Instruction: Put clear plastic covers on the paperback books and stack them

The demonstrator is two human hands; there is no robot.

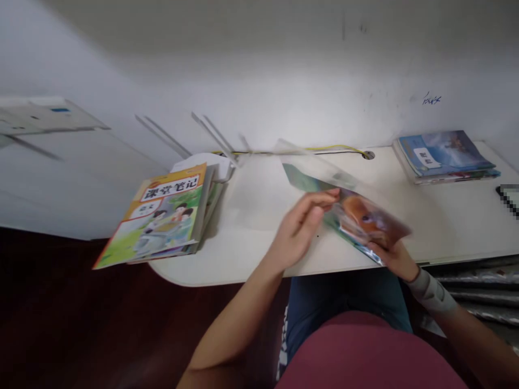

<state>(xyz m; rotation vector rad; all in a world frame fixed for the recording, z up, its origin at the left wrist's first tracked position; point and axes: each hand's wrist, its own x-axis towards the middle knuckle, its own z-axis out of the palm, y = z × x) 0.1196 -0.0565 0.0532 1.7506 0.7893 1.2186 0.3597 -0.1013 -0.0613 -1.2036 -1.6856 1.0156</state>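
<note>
A thin picture book (357,219) with a green and orange cover is tilted above the white desk (259,205), blurred by motion. My right hand (395,259) grips its near right corner from below. My left hand (298,227) touches the book's left edge, fingers curled, thumb and fingertips pinching at the cover or a page. A clear plastic sleeve or page (308,162) fans up behind the book.
A stack of colourful workbooks (162,219) hangs over the desk's left corner. Another stack of blue books (444,154) lies at the back right. A yellow cable (332,147) runs along the wall to a hole. A dark object (508,195) sits at the right edge.
</note>
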